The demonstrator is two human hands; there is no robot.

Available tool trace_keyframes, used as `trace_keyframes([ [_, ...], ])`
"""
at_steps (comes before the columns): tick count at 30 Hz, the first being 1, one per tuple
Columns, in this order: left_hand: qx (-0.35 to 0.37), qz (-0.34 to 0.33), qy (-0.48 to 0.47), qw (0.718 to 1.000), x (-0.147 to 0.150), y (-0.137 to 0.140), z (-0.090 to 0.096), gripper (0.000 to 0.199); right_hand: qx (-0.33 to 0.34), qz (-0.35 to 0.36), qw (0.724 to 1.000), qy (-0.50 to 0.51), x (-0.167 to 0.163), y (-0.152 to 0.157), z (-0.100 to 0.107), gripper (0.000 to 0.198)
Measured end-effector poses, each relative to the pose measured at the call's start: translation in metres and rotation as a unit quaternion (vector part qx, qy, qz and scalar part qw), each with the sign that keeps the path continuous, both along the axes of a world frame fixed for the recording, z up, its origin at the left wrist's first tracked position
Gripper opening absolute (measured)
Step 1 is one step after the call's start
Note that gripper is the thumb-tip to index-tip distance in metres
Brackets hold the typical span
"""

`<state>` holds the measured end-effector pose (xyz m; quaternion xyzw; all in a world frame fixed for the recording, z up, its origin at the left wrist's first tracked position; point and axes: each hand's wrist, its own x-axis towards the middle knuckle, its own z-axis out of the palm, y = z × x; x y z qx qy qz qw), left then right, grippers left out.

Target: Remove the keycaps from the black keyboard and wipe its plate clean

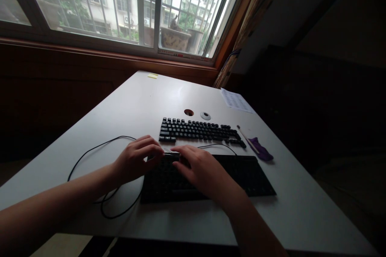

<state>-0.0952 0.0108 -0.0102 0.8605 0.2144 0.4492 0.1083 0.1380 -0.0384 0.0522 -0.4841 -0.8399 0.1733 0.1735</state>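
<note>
A black keyboard base (244, 174) lies on the white desk in front of me, its surface too dark to make out in detail. Over its upper left part, my left hand (140, 154) is closed in a pinch. A thin, pale wire-like piece (167, 151) shows at its fingertips, between the two hands. My right hand (200, 166) is curled just to the right, thumb and fingers bent toward each other; what they hold is hidden. Beyond the base, loose black keycaps (196, 129) are laid out in keyboard rows.
A black cable (87, 152) loops on the desk (120, 108) at left. To the right lie a thin brush-like stick (247, 138) and a purple cloth (262, 150). Farther back are a cable hole (189, 112), its round cover (205, 116), a printed sheet (237, 100) and yellow notes (152, 76).
</note>
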Motion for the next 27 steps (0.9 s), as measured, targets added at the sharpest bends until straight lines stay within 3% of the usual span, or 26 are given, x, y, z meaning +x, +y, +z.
trace_keyframes([
  [7,-0.083,-0.001,-0.009,0.997,0.008,-0.004,0.004,0.014,-0.066,-0.036,0.976,0.203,0.034,-0.022,0.005,0.023],
  [15,-0.088,-0.186,0.064,0.977,0.011,-0.010,-0.003,0.009,-0.044,-0.056,0.936,0.345,0.025,-0.042,-0.036,0.027],
  [22,-0.079,-0.199,0.074,0.974,0.011,-0.012,-0.002,0.010,-0.034,-0.219,0.885,0.409,0.040,-0.061,-0.045,0.022],
  [27,-0.047,-0.190,0.129,0.972,0.009,-0.011,-0.005,0.010,0.015,-0.352,0.865,0.356,0.059,-0.081,-0.044,0.029],
])
